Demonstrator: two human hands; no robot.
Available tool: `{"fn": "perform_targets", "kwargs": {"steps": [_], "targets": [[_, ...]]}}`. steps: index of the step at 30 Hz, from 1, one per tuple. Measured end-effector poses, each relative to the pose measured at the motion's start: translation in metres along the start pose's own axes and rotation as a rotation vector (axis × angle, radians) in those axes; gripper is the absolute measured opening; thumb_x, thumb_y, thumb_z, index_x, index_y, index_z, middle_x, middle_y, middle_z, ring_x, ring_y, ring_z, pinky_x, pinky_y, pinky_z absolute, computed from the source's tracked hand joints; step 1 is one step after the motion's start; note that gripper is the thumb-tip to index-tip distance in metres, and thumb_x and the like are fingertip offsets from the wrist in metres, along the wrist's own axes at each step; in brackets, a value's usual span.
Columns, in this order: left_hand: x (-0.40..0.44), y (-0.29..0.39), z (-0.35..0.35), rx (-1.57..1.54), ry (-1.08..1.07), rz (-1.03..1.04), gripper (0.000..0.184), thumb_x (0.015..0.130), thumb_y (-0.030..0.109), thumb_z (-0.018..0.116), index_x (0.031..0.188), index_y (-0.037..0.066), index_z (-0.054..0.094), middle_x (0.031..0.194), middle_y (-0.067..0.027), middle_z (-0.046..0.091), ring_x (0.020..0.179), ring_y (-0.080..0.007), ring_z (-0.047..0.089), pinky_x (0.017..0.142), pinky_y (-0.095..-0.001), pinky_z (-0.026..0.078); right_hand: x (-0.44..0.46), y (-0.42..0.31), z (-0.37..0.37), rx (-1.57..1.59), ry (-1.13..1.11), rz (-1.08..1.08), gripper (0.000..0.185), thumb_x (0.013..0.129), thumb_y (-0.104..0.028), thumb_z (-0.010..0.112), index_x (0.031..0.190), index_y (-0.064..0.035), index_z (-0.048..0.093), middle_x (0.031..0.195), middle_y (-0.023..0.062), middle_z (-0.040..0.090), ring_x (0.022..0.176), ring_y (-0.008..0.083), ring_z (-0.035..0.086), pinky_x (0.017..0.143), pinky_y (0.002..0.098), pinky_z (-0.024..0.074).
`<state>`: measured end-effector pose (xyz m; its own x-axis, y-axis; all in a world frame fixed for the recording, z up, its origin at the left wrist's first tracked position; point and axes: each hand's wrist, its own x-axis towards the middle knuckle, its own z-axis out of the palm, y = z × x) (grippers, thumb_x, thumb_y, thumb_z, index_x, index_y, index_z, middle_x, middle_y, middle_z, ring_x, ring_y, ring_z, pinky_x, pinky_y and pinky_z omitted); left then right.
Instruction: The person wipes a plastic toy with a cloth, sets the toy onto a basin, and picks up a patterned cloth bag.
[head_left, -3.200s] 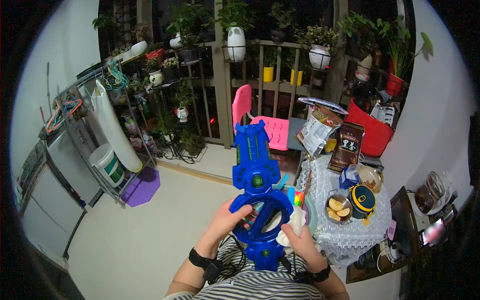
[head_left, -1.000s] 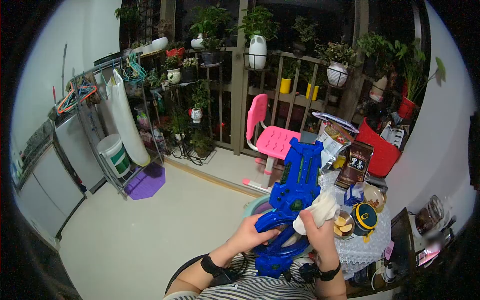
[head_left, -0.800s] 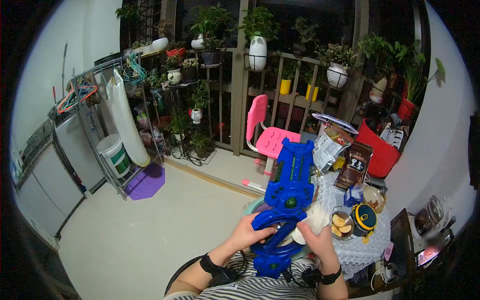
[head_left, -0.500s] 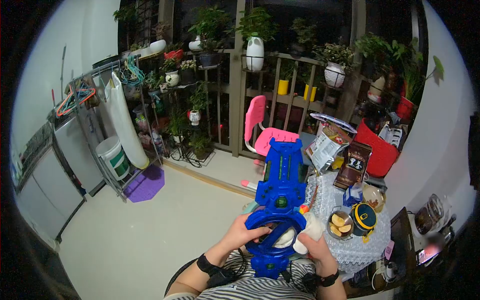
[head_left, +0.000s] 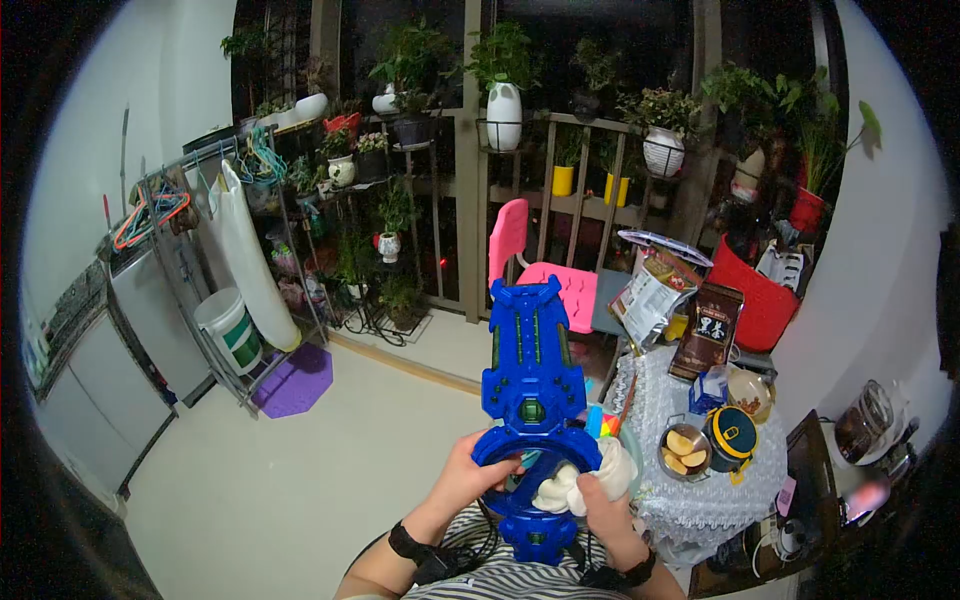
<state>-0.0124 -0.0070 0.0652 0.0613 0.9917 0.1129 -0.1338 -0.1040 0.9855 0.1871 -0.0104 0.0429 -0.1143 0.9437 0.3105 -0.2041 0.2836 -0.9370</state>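
A long blue plastic toy (head_left: 532,340) with dark green inlays stands before my body, its wide ring toward me. My left hand (head_left: 476,474) grips the left side of that ring, the thumb reaching over into the opening. A bunched white cloth (head_left: 615,468) is pinched in my right hand (head_left: 607,510) at the ring's right side. Part of the cloth lies within the ring's opening and bulges out past the rim. Behind the cloth a multicoloured item (head_left: 606,422) partly shows; its kind is unclear.
To the right, a lace-covered table (head_left: 735,500) bears a metal bowl of cut fruit (head_left: 697,468), a dark green lidded pot (head_left: 733,434) and a brown bag (head_left: 706,330). A pink chair (head_left: 560,285) stands ahead. At left are a drying rack (head_left: 178,270) and a white bucket (head_left: 228,325).
The blue toy has shifted a little left, with both hands along. My right hand and the cloth have moved further over the ring. More of the multicoloured item shows.
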Motion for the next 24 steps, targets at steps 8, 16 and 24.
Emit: {"fn": "perform_targets", "kwargs": {"steps": [8, 16, 24], "targets": [[-0.004, 0.012, 0.012, 0.06, 0.057, -0.004, 0.023, 0.076, 0.006, 0.062, 0.097, 0.002, 0.056, 0.071, -0.0031, 0.061, 0.058, -0.007, 0.056, 0.049, -0.0204, 0.045, 0.01, 0.03, -0.015, -0.376, 0.216, -0.26, 0.041, 0.076, -0.017, 0.065, 0.108, 0.0026, 0.048, 0.103, 0.0139, 0.052, 0.096, 0.0237, 0.051, 0.086, 0.0356, 0.0391], [0.004, 0.02, 0.031, 0.074, -0.096, -0.045, 0.023, 0.077, 0.007, 0.062, 0.099, 0.003, 0.056, 0.07, -0.001, 0.059, 0.056, -0.0067, 0.053, 0.049, -0.0207, 0.044, 0.042, -0.084, -0.008, -0.718, -0.098, -0.468, 0.07, 0.066, -0.032, 0.076, 0.117, 0.0039, 0.045, 0.12, 0.023, 0.044, 0.114, 0.0349, 0.04, 0.098, 0.0399, 0.0289], [0.002, 0.023, 0.044, 0.27, -0.181, 0.19, 0.027, 0.078, 0.006, 0.06, 0.103, 0.002, 0.055, 0.068, -0.0023, 0.057, 0.055, -0.0059, 0.052, 0.05, -0.0227, 0.043, 0.107, -0.146, 0.023, -1.009, 0.095, -0.875, 0.072, 0.07, -0.016, 0.063, 0.129, 0.0067, 0.029, 0.133, 0.0233, 0.03, 0.122, 0.0353, 0.034, 0.101, 0.037, 0.0266]]}}
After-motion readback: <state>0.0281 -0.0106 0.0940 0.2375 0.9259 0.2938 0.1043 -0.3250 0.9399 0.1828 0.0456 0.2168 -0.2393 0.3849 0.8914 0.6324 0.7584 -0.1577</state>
